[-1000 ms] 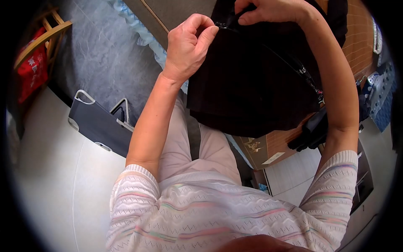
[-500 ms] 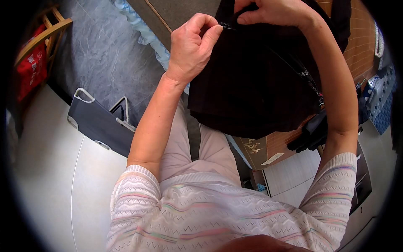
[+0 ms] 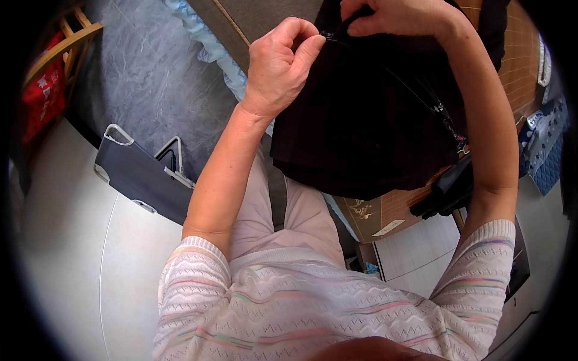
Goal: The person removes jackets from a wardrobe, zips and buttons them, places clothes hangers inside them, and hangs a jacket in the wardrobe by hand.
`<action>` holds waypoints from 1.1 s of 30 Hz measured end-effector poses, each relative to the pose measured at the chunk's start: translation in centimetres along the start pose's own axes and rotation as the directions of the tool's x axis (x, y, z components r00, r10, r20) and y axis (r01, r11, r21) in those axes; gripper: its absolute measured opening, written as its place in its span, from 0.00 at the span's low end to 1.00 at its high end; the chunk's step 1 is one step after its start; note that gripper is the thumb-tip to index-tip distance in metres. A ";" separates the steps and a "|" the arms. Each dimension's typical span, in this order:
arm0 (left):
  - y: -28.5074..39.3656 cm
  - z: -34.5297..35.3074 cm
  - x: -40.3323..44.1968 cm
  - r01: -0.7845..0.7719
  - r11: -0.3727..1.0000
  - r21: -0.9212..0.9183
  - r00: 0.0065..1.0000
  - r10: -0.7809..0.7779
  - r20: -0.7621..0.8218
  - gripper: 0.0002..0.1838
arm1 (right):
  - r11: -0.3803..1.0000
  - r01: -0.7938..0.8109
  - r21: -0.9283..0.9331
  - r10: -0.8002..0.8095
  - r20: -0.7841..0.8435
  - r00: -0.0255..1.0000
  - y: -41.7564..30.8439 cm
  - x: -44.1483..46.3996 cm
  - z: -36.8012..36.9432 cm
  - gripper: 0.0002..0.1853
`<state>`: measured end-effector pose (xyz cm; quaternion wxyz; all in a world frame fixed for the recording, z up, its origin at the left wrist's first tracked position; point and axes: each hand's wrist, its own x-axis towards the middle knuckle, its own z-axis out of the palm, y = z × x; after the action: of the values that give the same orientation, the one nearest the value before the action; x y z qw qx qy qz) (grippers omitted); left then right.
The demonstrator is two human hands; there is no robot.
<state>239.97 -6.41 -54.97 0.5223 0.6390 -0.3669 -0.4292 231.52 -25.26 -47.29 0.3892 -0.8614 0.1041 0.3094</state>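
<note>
A large piece of black cloth, perhaps a garment, (image 3: 361, 132) lies spread in front of me, its lower edge hanging near my knees. At its upper left, my left hand (image 3: 282, 66) is closed in a pinch on a small shiny black piece (image 3: 329, 37), too small to name. Just to the right, my right hand (image 3: 391, 19) has thumb and fingers closed on a dark part of the cloth. Its fingertips are partly cut off by the top of the view. A dark patterned strap (image 3: 438, 108) lies across the cloth's right side.
A brown box with gold print (image 3: 361, 210) sits below the cloth. A grey folding seat with a pale frame (image 3: 141, 174) stands at left, and a wooden chair (image 3: 63, 51) with a red bag (image 3: 45, 102) behind it. Blue quilted fabric (image 3: 545, 153) hangs at right.
Both hands have shifted slightly to the right, keeping their pinches. The view has moved a little; the black cloth lies much as before.
</note>
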 end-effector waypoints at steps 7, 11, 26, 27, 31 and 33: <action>0.3 -0.4 0.1 0.041 0.996 0.073 0.996 -0.047 0.074 0.07 | 0.996 -0.001 -0.087 0.001 0.007 1.000 -0.3 0.2 0.0 0.10; 0.1 -0.4 0.2 0.045 0.995 0.084 0.996 -0.052 0.073 0.07 | 0.996 0.017 -0.088 -0.019 -0.018 1.000 -0.1 0.3 0.1 0.10; -0.4 -0.1 0.0 0.070 0.996 -0.049 0.997 -0.069 0.015 0.06 | 0.998 0.054 -0.030 -0.057 -0.093 0.994 -0.7 0.9 -0.5 0.10; -0.7 0.0 0.0 0.058 0.994 -0.089 0.998 -0.059 -0.013 0.06 | 0.997 0.062 -0.041 -0.066 -0.092 0.994 -0.4 0.8 -0.4 0.10; -1.1 -0.1 -0.2 0.105 0.981 -0.164 0.994 -0.106 0.002 0.06 | 0.996 0.062 -0.068 -0.062 0.000 0.998 -0.2 1.0 -0.1 0.10; -1.4 -0.2 -0.2 0.119 0.977 -0.174 0.993 -0.118 0.016 0.06 | 0.997 0.052 -0.059 -0.051 0.009 0.999 -0.2 1.2 -0.1 0.10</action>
<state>240.08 -5.88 -56.24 0.5487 0.6103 -0.2906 -0.4920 232.59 -25.13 -47.82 0.3716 -0.8739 0.0712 0.3053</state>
